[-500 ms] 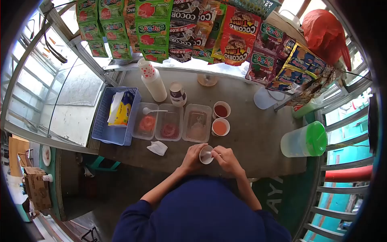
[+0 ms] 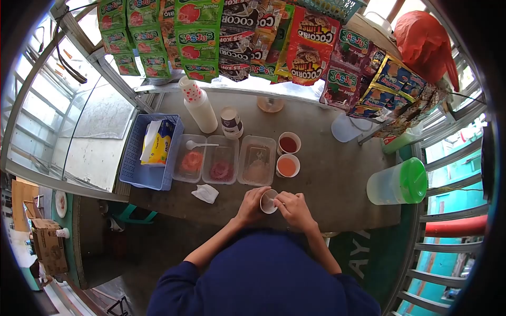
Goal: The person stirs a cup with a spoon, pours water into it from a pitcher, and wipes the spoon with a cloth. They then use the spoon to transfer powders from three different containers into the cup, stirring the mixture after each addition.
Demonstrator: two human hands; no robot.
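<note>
Paper cup [image 2: 268, 202] | round, pale | between both hands [image 2: 250, 207] | crumpled white wad [image 2: 205, 193] nearby

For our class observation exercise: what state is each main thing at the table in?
Held cup: uncovered, in left hand
Red-filled cup: uncovered
Orange-filled cup: uncovered
Tubs: lidless, partly filled
Spoon: lying across two tubs
Tissue pack: opened
White wad: crumpled
Container: green lid on
Tall cup stack: nested

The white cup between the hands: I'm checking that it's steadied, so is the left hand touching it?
Touching. The head view shows the left hand pressed along the white cup, with no gap between.
</note>
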